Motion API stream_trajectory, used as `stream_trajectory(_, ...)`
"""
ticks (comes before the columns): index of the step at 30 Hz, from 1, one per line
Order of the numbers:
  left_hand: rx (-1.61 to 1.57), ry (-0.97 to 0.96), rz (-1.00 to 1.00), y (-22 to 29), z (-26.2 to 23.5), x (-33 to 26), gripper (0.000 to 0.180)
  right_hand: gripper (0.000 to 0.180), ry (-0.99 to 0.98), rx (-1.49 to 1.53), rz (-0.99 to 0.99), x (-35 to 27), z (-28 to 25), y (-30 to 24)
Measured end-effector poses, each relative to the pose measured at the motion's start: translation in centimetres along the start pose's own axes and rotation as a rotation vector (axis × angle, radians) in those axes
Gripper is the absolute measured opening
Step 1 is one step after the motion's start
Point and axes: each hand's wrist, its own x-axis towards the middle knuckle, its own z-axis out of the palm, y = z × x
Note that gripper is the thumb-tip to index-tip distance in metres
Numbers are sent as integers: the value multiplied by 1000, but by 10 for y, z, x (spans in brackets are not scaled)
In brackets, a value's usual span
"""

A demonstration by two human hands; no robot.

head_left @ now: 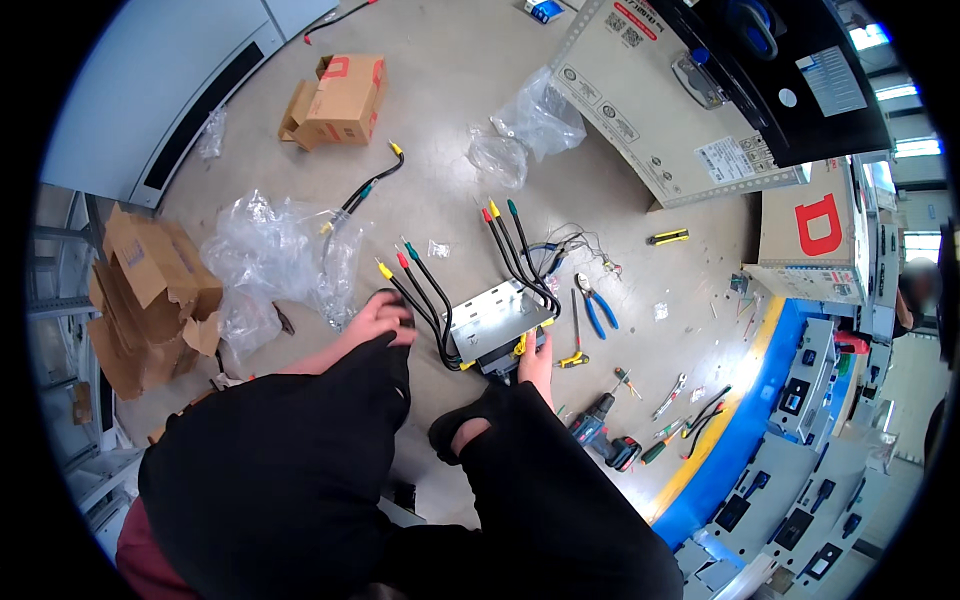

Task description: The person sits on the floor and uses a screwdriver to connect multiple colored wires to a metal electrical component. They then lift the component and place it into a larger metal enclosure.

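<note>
- Head view: metal unit (497, 315) on the floor (440, 130), ahead of the person's shoe; black cables (431, 292) with yellow, red and green ends rise from both its sides.
- Right hand (537, 361): fingers touch the unit's near right corner; cannot tell if gripping.
- Left hand (386, 320): curled, left of the cables; contents cannot be told.
- Blue-handled pliers (599, 312) and drill (602, 430) lie to the right.

Two hands (383, 319) (537, 364), one metal unit (497, 322), six attached cables (433, 286) (524, 240)
</note>
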Motion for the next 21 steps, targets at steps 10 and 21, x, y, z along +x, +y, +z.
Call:
stream_trajectory(10, -68, 108, -38, 18, 14, 56, 22, 70, 18, -10, 22, -6, -2, -17)
stream_trajectory(21, -65, 83, -240, 16, 16, 53, 29, 71, 6, 17, 69, -8, 2, -28)
